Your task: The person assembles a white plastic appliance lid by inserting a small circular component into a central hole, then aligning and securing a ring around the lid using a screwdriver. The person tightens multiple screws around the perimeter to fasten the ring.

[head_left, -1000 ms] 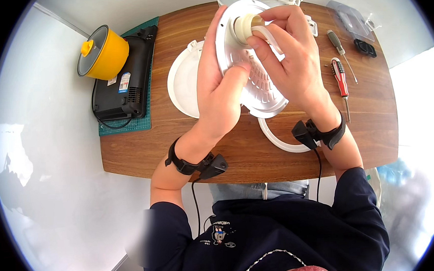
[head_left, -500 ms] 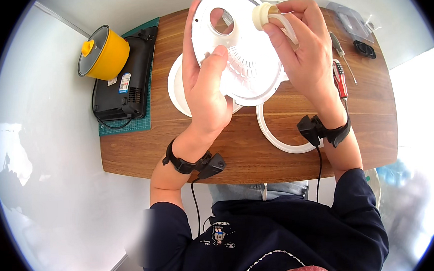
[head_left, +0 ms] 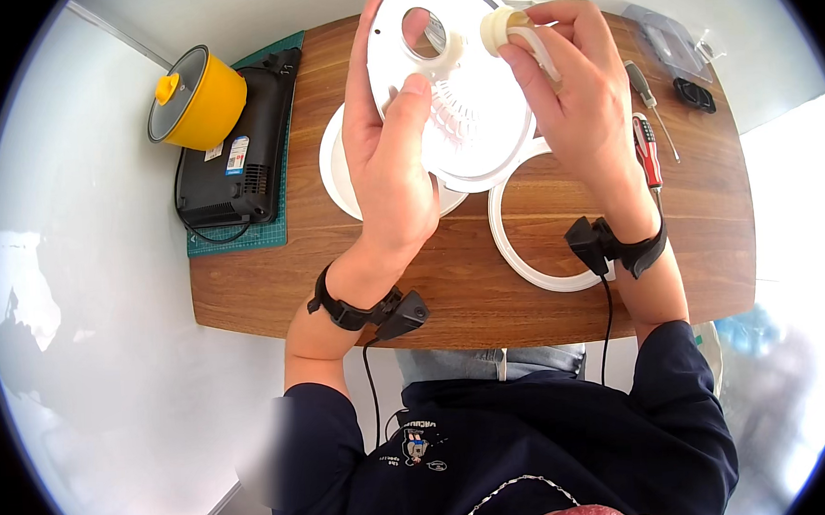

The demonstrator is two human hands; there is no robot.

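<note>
Seen from above, a person's left hand [head_left: 387, 156] grips a round white plastic disc [head_left: 464, 87] by its edge, thumb pressed on its face, holding it raised above a wooden table [head_left: 489, 291]. The right hand [head_left: 576, 90] pinches a small cream knob [head_left: 497, 29] at the disc's upper edge. A white ring [head_left: 524, 256], red-handled screwdriver [head_left: 648, 152] and yellow pot [head_left: 194, 99] lie around.

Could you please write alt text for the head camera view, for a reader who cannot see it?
The left hand holds up a round white plastic disc with a hole, while the right hand holds a small cream cap beside it. Below, a wooden table carries a white ring, screwdrivers and a yellow pot.
</note>
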